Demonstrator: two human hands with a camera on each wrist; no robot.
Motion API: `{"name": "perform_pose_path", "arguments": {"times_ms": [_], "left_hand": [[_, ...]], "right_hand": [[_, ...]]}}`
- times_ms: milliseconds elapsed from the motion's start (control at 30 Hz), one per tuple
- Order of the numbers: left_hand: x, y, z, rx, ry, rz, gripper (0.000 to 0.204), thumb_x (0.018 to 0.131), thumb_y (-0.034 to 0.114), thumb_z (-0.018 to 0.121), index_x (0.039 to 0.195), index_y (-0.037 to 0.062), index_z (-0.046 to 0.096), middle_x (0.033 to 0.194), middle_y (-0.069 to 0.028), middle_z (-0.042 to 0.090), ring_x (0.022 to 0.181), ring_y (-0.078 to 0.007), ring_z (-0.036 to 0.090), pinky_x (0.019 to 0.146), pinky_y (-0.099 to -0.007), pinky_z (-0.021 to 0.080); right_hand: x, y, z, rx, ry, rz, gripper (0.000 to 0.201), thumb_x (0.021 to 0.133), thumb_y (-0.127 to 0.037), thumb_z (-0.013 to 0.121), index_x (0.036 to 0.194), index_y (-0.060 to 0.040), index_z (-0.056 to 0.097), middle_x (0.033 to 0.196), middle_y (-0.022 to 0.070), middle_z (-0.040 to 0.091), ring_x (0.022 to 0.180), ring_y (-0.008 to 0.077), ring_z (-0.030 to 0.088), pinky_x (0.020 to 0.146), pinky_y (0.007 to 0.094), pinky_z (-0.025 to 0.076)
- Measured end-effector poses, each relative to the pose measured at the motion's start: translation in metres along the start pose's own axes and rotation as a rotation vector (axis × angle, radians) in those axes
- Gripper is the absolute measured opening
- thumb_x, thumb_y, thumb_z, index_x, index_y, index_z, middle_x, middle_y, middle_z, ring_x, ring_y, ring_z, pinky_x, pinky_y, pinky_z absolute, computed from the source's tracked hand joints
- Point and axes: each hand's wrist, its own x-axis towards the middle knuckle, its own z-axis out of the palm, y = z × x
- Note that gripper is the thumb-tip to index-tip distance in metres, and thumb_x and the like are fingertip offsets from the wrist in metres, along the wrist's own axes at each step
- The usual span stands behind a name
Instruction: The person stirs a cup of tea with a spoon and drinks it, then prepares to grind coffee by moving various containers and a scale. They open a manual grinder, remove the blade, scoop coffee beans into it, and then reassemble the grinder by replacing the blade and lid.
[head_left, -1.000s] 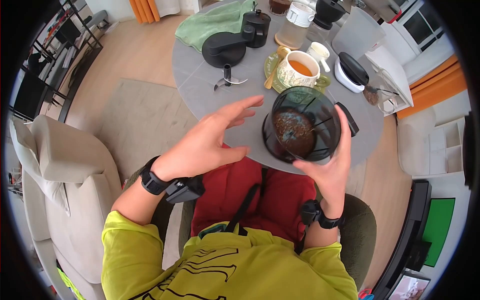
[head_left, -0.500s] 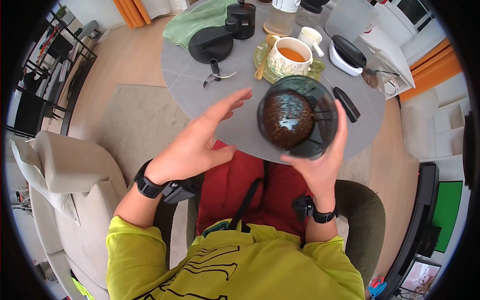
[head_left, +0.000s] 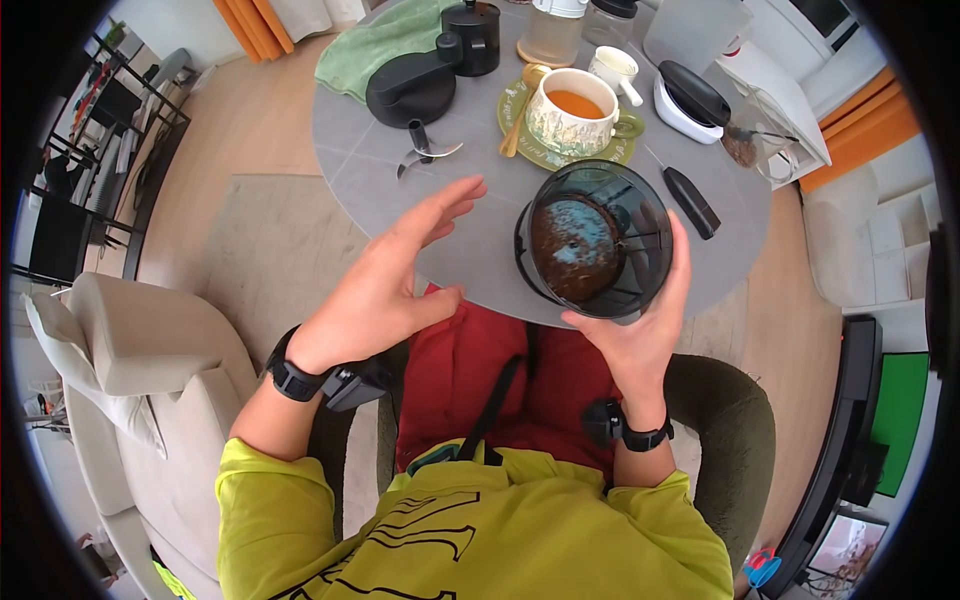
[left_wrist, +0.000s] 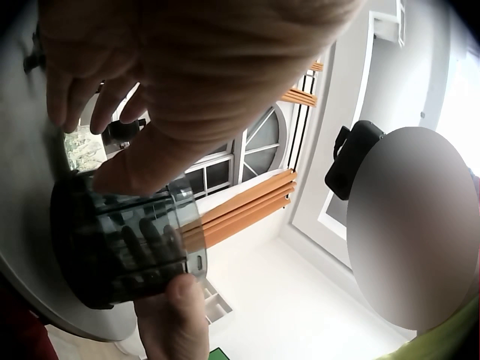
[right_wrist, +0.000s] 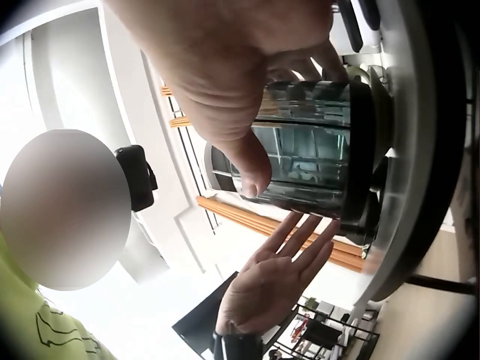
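Observation:
My right hand (head_left: pixel 645 340) grips a smoky see-through chopper bowl (head_left: pixel 645 205) by its right side, with the thumb low on the near wall. Dark brown grounds (head_left: pixel 560 270) with a bluish sheen lie in the bowl, which is tilted toward me over the table's near edge. In the right wrist view the thumb presses the bowl's wall (right_wrist: pixel 307 142). My left hand (head_left: pixel 390 275) hovers just left of the bowl, its fingers extended and holding nothing. A chopper blade (head_left: pixel 422 145) with curved wings stands on the table beyond the left hand.
On the grey table (head_left: pixel 465 245) are a cup of orange drink (head_left: pixel 575 115) on a green saucer, a black lid (head_left: pixel 410 88), a green towel (head_left: pixel 375 45) and a small white cup (head_left: pixel 613 68). A black oblong piece (head_left: pixel 690 203) lies right of the bowl.
The bowl has tipped toward me and then partly back, staying in the right hand; the grounds inside have shifted. The left hand keeps its pose beside it. The head view has shifted slightly.

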Motion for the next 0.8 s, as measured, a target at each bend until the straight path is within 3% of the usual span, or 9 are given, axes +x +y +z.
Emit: {"name": "perform_pose_path", "arguments": {"times_ms": [133,233,267,333,367,400,467,600,800], "left_hand": [[0.0,-0.003,0.0,-0.017,-0.003,-0.001,0.085,0.071,-0.013,0.055,0.149,0.0067,0.028,0.149,-0.0127,0.038,0.14,-0.0257,0.035,0.115,-0.0406,0.028],[-0.001,-0.001,0.0,0.005,0.005,0.015,0.083,0.071,-0.013,0.056,0.148,0.0068,0.03,0.149,-0.0117,0.038,0.14,-0.0255,0.035,0.114,-0.0406,0.028],[0.0,0.001,-0.001,0.02,-0.01,0.001,0.082,0.072,-0.013,0.056,0.148,0.0068,0.031,0.149,-0.0111,0.038,0.14,-0.0252,0.035,0.114,-0.0405,0.029],[-0.001,0.001,-0.001,0.037,-0.031,-0.017,0.081,0.072,-0.012,0.056,0.147,0.0068,0.033,0.149,-0.0105,0.039,0.139,-0.025,0.036,0.114,-0.0404,0.03],[0.0,-0.002,0.0,0.053,-0.008,0.022,0.077,0.074,-0.008,0.061,0.145,0.0079,0.036,0.145,-0.0124,0.042,0.134,-0.0269,0.041,0.11,-0.0399,0.035],[0.0,-0.004,0.001,0.066,0.015,0.063,0.073,0.076,-0.003,0.065,0.143,0.0091,0.039,0.141,-0.0144,0.045,0.129,-0.0288,0.047,0.107,-0.0395,0.04],[0.0,-0.003,0.0,0.058,0.013,0.069,0.073,0.076,-0.002,0.066,0.143,0.009,0.04,0.141,-0.0144,0.045,0.129,-0.0285,0.047,0.107,-0.0394,0.04],[0.001,-0.005,0.0,0.014,0.006,0.059,0.073,0.076,-0.002,0.067,0.143,0.0087,0.04,0.142,-0.0141,0.045,0.129,-0.0277,0.047,0.106,-0.0397,0.041],[0.0,0.001,0.002,-0.001,-0.02,0.063,0.074,0.076,-0.002,0.068,0.143,0.0072,0.039,0.143,-0.0142,0.044,0.13,-0.0289,0.046,0.106,-0.0403,0.041]], "right_hand": [[-0.002,-0.001,-0.001,-0.061,-0.059,-0.018,0.119,0.053,-0.014,0.095,0.146,0.0024,0.022,0.139,0.0182,0.042,0.126,0.0261,0.048,0.106,0.0384,0.041],[-0.002,0.0,0.004,0.093,0.157,0.107,0.121,0.051,-0.017,0.096,0.146,0.0017,0.024,0.14,0.0174,0.042,0.126,0.0262,0.049,0.106,0.0384,0.04],[-0.001,0.0,0.002,0.095,0.153,0.104,0.121,0.051,-0.017,0.096,0.146,0.0017,0.024,0.14,0.0174,0.042,0.126,0.0262,0.049,0.106,0.0384,0.04],[-0.001,-0.001,-0.006,-0.037,-0.074,0.006,0.118,0.053,-0.016,0.095,0.146,0.0018,0.023,0.14,0.0179,0.041,0.125,0.0266,0.049,0.106,0.0384,0.041],[-0.001,-0.007,-0.006,-0.046,-0.117,0.02,0.117,0.055,-0.015,0.094,0.146,0.002,0.023,0.141,0.0185,0.04,0.126,0.0268,0.048,0.106,0.0387,0.041],[-0.001,-0.007,-0.005,-0.047,-0.114,0.024,0.117,0.055,-0.015,0.094,0.146,0.002,0.023,0.141,0.0185,0.04,0.126,0.0268,0.048,0.106,0.0387,0.041],[0.004,-0.006,-0.002,0.02,0.156,0.021,0.119,0.054,-0.016,0.094,0.146,0.002,0.022,0.141,0.0183,0.04,0.126,0.027,0.048,0.107,0.0397,0.04],[0.003,-0.01,-0.003,0.008,-0.073,-0.053,0.12,0.053,-0.013,0.094,0.147,0.0027,0.02,0.141,0.0178,0.041,0.126,0.0265,0.049,0.106,0.039,0.041],[0.002,-0.003,0.007,0.056,-0.004,-0.005,0.124,0.051,-0.017,0.096,0.147,0.002,0.019,0.141,0.0187,0.041,0.128,0.0274,0.047,0.107,0.0404,0.039]]}}
